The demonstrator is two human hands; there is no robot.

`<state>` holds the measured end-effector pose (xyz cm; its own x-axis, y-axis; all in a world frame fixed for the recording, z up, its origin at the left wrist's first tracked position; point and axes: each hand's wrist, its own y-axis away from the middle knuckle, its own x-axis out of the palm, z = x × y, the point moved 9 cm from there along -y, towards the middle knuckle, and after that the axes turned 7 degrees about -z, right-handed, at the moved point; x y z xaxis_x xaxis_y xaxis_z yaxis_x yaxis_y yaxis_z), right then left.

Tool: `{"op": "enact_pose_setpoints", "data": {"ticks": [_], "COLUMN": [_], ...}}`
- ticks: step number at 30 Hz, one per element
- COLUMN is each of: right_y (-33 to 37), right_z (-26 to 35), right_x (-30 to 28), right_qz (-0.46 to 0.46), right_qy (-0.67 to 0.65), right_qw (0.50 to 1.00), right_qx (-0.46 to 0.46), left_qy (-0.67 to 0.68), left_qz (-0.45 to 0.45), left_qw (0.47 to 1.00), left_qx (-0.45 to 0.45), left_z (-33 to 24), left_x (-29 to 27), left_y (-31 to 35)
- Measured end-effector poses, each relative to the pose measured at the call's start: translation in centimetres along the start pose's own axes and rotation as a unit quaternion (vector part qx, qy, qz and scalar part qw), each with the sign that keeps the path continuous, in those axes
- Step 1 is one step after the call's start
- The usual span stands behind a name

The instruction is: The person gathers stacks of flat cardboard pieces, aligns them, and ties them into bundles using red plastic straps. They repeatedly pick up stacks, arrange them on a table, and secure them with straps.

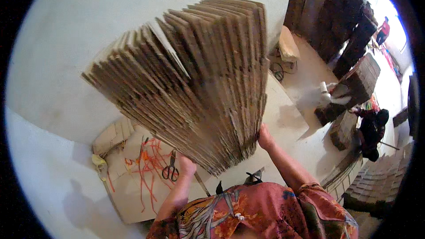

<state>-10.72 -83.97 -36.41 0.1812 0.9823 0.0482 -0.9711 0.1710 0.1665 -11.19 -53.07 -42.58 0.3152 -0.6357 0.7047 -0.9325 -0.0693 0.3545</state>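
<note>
A thick stack of brown cardboard sheets (pixel 199 88) rises in front of me, its far end fanned out with a gap in the left part. My left hand (pixel 187 164) holds the stack's lower left side, its fingers partly hidden behind the sheets. On the lower right side, my right hand (pixel 265 137) is closed on the same stack. Beside my left hand a pair of black-handled scissors (pixel 170 171) lies on the table (pixel 128 208). Loose red strips (pixel 149 163) are tangled left of the scissors.
Behind the strips is a bundle of cardboard (pixel 113 137), with a yellow-and-white object (pixel 100 167) at the table's left edge. A wall (pixel 110 9) stands ahead. On the right are tall dark stacks (pixel 327 13), a tilted cardboard pile (pixel 359 79) and a crouching co-worker (pixel 374 132). Another person (pixel 384 31) is farther off.
</note>
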Motion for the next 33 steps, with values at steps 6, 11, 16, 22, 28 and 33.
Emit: {"op": "enact_pose_setpoints", "data": {"ticks": [6, 11, 16, 22, 28, 33], "right_y": [0.4, 0.8, 1.0, 2.6, 2.0, -0.6], "right_z": [1.7, -2.1, -3.0, 0.1, 0.3, -3.1], "right_x": [-2.8, -3.9, -1.9, -1.2, -3.3, -1.3], "right_qz": [-0.005, 0.05, 0.014, 0.039, 0.004, -0.002], "right_qy": [0.182, 0.111, 0.025, -0.094, -0.057, -0.019], "right_qw": [0.968, 0.99, 0.997, 0.985, 0.993, 1.0], "right_qx": [-0.175, 0.07, 0.073, 0.14, 0.101, -0.015], "left_qy": [-0.046, -0.083, -0.148, -0.233, -0.279, -0.287], "left_qz": [0.009, -0.051, -0.077, -0.112, -0.149, -0.186], "left_qw": [0.999, 0.995, 0.986, 0.966, 0.948, 0.94], "left_qx": [0.019, 0.023, 0.021, 0.029, 0.004, -0.007], "left_z": [0.4, -0.4, -1.0, -1.9, -0.5, -1.2], "left_x": [0.8, 0.1, 0.4, 1.4, 0.3, -2.3], "left_y": [2.0, 3.0, 3.6, 3.6, 2.9, 4.1]}}
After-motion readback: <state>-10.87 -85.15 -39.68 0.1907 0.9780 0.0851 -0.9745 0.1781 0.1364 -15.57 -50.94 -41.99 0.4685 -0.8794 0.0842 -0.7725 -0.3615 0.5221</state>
